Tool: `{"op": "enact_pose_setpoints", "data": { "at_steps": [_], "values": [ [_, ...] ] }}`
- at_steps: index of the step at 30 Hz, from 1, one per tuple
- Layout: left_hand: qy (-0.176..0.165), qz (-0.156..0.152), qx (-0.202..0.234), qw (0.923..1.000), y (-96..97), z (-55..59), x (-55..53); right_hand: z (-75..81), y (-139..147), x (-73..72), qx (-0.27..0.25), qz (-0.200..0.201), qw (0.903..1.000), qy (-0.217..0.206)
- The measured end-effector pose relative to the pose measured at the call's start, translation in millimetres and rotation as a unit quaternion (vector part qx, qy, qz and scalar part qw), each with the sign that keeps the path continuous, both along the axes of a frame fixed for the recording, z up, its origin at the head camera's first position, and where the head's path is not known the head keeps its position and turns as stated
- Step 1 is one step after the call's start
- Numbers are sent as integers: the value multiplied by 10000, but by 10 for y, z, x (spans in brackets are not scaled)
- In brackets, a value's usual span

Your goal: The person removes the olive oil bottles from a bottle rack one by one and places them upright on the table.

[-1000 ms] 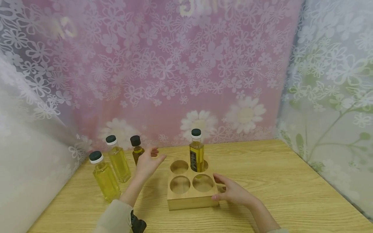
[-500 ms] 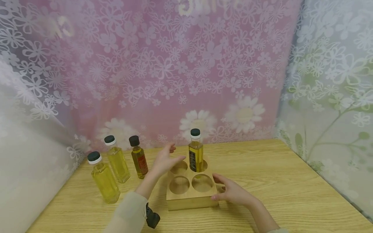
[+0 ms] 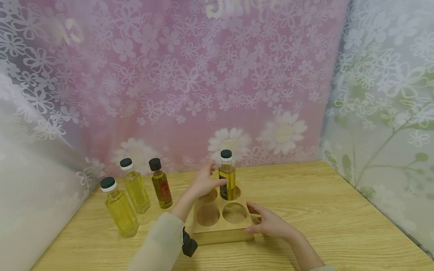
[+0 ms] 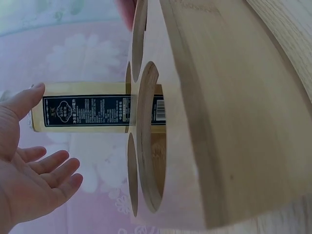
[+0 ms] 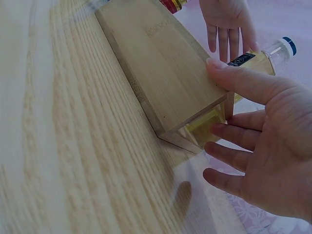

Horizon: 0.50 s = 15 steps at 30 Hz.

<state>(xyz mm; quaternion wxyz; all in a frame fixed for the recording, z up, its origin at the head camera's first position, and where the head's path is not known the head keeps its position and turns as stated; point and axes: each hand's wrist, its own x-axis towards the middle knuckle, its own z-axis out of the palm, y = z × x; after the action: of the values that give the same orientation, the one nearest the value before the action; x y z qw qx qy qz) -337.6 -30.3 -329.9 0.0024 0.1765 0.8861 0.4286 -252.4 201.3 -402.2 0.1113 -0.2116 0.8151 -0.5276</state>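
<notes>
A wooden bottle holder (image 3: 222, 236) with round holes stands on the table. In its back right hole is an upright bottle of yellow oil (image 3: 232, 180) with a dark cap and black label. My left hand (image 3: 204, 183) is above the holder's back left hole, beside that bottle. Its fingers are spread and hold nothing; the thumb overlaps the bottle in the head view, though I cannot tell whether it touches. With thumb and fingers around its right front corner, my right hand (image 3: 272, 224) holds the wooden holder. In the right wrist view, the holder's side (image 5: 207, 124) is open.
Left of the holder stand a small dark oil bottle (image 3: 162, 190) with a red label and two taller bottles, one at the back (image 3: 137, 192) and one nearer (image 3: 121, 212). A pink flowered curtain (image 3: 190, 94) hangs behind the table (image 3: 288, 184).
My left hand has moved right, away from the small red-labelled bottle, over the holder to the bottle in it. My right hand has stayed at the holder's corner.
</notes>
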Motion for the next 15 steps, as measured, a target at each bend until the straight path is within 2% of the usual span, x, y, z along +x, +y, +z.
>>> {"op": "enact_pose_setpoints", "data": {
  "at_steps": [7,15],
  "values": [
    [51,98,7,9999,81,8,-38,-16,0,-21,65,-36,10000,58],
    [54,-284,106,9995,131,-72,-87,-24,5,-17,2,37,10000,62]
  ]
}}
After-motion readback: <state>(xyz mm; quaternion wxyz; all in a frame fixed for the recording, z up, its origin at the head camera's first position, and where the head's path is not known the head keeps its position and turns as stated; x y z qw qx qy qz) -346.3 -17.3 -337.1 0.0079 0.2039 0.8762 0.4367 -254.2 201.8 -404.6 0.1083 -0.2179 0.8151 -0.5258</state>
